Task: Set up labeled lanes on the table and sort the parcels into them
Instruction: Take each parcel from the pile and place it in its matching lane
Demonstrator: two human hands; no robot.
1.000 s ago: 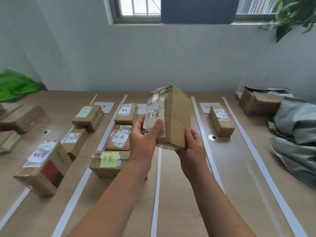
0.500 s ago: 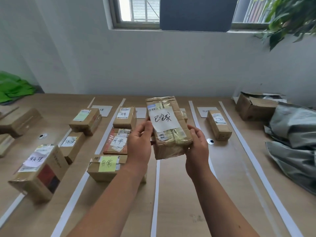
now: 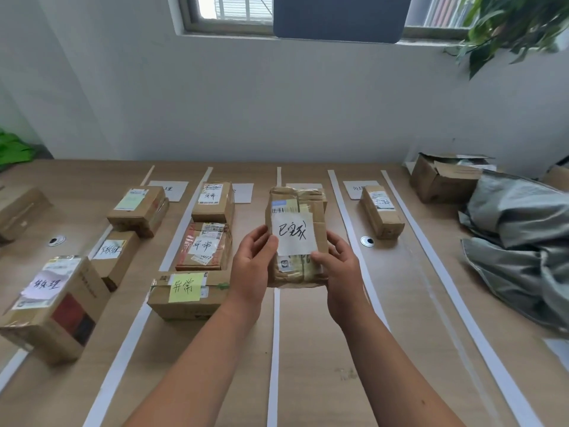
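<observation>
Parcels already sit in three taped lanes (image 3: 181, 229), but one handwritten-tagged parcel (image 3: 295, 238) is pinched between left hand (image 3: 251, 263) and right hand (image 3: 340, 266) above the table (image 3: 323, 365), unsorted.

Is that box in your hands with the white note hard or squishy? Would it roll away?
Probably fairly stiff: the cardboard parcel holds its boxy shape between the left hand and right hand, though its near end looks crumpled. It likely won't roll, since its faces are flat. The glossy tape could make it a bit slippery.
</observation>
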